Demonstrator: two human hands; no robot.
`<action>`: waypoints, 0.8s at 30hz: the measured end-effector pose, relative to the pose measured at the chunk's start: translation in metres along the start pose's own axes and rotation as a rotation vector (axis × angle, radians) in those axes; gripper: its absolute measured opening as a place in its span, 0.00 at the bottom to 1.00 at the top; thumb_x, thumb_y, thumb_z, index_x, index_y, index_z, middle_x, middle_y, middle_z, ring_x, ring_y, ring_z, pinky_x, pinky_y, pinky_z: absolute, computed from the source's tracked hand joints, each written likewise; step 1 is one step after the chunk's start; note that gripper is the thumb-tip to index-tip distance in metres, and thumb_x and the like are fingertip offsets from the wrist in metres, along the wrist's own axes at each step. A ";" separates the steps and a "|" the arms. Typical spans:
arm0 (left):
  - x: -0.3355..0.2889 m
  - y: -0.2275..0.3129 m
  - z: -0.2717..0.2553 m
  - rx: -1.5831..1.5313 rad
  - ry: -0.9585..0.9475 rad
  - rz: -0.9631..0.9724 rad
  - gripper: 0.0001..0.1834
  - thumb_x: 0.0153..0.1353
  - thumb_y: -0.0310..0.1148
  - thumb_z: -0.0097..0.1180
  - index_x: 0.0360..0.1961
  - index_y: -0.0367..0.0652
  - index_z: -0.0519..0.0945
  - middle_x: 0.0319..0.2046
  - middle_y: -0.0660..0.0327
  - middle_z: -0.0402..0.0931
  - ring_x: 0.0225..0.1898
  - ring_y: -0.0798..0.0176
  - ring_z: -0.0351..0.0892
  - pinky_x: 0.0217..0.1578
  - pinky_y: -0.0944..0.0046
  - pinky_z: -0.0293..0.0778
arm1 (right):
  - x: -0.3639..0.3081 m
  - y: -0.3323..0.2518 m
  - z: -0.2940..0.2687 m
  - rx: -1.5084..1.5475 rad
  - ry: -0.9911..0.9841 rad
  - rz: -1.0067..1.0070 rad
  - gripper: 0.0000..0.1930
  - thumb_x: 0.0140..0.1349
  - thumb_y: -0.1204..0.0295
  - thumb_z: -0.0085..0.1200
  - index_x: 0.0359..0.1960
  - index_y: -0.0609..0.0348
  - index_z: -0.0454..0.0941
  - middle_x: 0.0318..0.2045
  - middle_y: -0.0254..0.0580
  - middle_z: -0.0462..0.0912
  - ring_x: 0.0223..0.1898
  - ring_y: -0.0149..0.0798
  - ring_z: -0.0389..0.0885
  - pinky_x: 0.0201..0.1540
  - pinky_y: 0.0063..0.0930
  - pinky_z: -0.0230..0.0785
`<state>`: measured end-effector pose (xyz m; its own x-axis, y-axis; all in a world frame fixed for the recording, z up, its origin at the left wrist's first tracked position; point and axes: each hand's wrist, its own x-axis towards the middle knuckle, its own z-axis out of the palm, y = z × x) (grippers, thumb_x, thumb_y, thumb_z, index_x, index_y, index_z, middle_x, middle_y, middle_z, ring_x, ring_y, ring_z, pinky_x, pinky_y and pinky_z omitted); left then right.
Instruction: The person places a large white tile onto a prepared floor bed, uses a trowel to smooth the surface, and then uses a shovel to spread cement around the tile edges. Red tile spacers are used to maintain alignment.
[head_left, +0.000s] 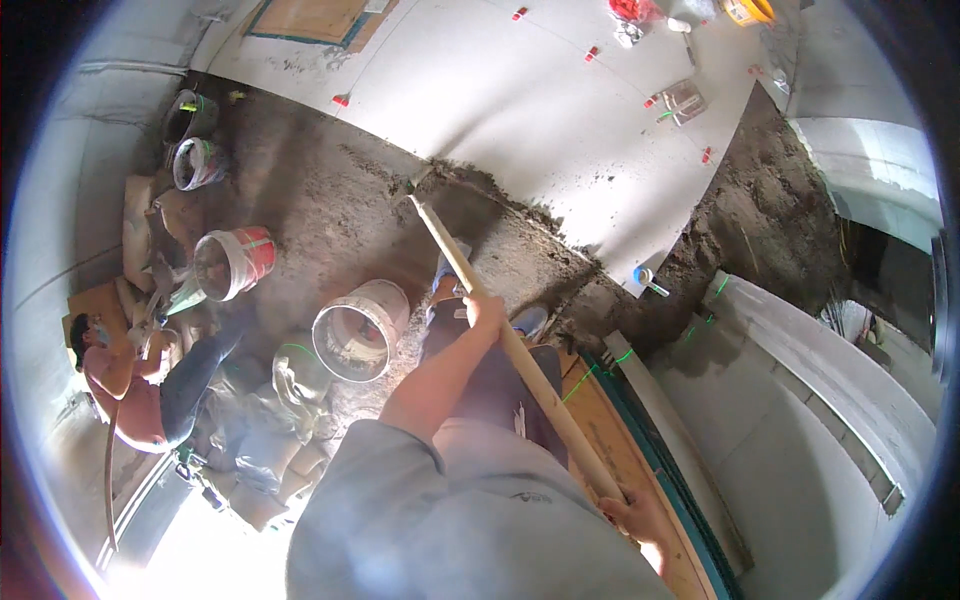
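Observation:
A long pale wooden pole (545,390) slants across my body, and both my hands are closed on it. My left hand (487,312) wraps round it near the middle, over my knees. Lower down, beside my right hip, my right hand (638,515) grips the near end. The pole's far tip reaches the rough mortar bed (310,170) close to the edge of the large white tiles (540,130); whether it touches is unclear. Standing just left of my legs is a mortar-stained white bucket (362,330).
A co-worker (135,385) sits at the left near a red-and-white bucket (235,262) and sacks (270,440). Red clips (591,54) dot the tile joints. A blue-and-white tool (650,280) lies at a tile corner. Wooden boards (620,430) and slabs (830,370) are on my right.

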<state>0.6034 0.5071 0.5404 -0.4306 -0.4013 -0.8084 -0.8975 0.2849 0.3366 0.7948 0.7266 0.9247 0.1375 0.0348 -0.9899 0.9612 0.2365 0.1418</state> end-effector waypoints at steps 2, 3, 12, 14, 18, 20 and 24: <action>0.000 -0.021 0.014 0.112 -0.016 0.041 0.28 0.49 0.32 0.61 0.48 0.31 0.64 0.35 0.45 0.77 0.32 0.48 0.83 0.31 0.51 0.80 | 0.001 0.024 -0.009 0.033 0.007 -0.051 0.12 0.64 0.63 0.60 0.39 0.61 0.81 0.20 0.34 0.77 0.21 0.27 0.74 0.25 0.24 0.64; 0.000 -0.032 0.022 0.117 -0.010 0.035 0.28 0.49 0.32 0.62 0.49 0.31 0.64 0.36 0.45 0.77 0.33 0.47 0.83 0.32 0.50 0.80 | 0.002 0.036 -0.013 0.049 0.007 -0.075 0.12 0.64 0.64 0.59 0.38 0.61 0.80 0.20 0.34 0.77 0.21 0.27 0.73 0.24 0.24 0.64; -0.096 -0.061 0.081 -0.020 -0.060 -0.078 0.31 0.50 0.34 0.62 0.51 0.29 0.65 0.45 0.41 0.75 0.41 0.44 0.82 0.43 0.51 0.79 | -0.005 0.124 -0.052 0.228 0.041 -0.067 0.09 0.57 0.70 0.63 0.29 0.64 0.79 0.19 0.36 0.76 0.19 0.28 0.72 0.21 0.24 0.62; -0.107 -0.072 0.103 0.057 0.007 -0.062 0.32 0.50 0.34 0.63 0.52 0.28 0.65 0.46 0.40 0.75 0.43 0.45 0.82 0.45 0.52 0.79 | -0.010 0.142 -0.058 0.289 0.036 -0.015 0.09 0.56 0.71 0.63 0.28 0.64 0.79 0.18 0.36 0.76 0.18 0.28 0.72 0.20 0.23 0.61; -0.131 -0.092 0.127 0.200 0.068 0.064 0.31 0.48 0.36 0.63 0.50 0.28 0.67 0.47 0.39 0.75 0.47 0.45 0.80 0.49 0.52 0.77 | -0.029 0.164 -0.067 0.272 0.082 0.026 0.09 0.57 0.71 0.64 0.31 0.64 0.78 0.19 0.35 0.76 0.17 0.27 0.72 0.19 0.23 0.61; -0.139 -0.112 0.135 0.370 0.131 0.259 0.30 0.48 0.36 0.62 0.49 0.28 0.68 0.47 0.38 0.75 0.49 0.45 0.79 0.52 0.52 0.75 | -0.041 0.171 -0.072 0.316 0.077 0.006 0.10 0.61 0.68 0.61 0.30 0.61 0.76 0.20 0.34 0.75 0.18 0.28 0.72 0.22 0.24 0.61; -0.150 -0.135 0.160 0.123 -0.099 -0.037 0.29 0.47 0.35 0.62 0.49 0.29 0.69 0.48 0.38 0.75 0.53 0.44 0.77 0.56 0.51 0.73 | -0.054 0.198 -0.077 0.386 0.112 0.031 0.09 0.59 0.70 0.62 0.31 0.62 0.76 0.20 0.35 0.76 0.19 0.28 0.73 0.21 0.24 0.62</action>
<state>0.8046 0.6682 0.5389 -0.3805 -0.3274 -0.8649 -0.8914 0.3788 0.2487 0.9588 0.8462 1.0066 0.1618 0.1468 -0.9758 0.9791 -0.1476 0.1402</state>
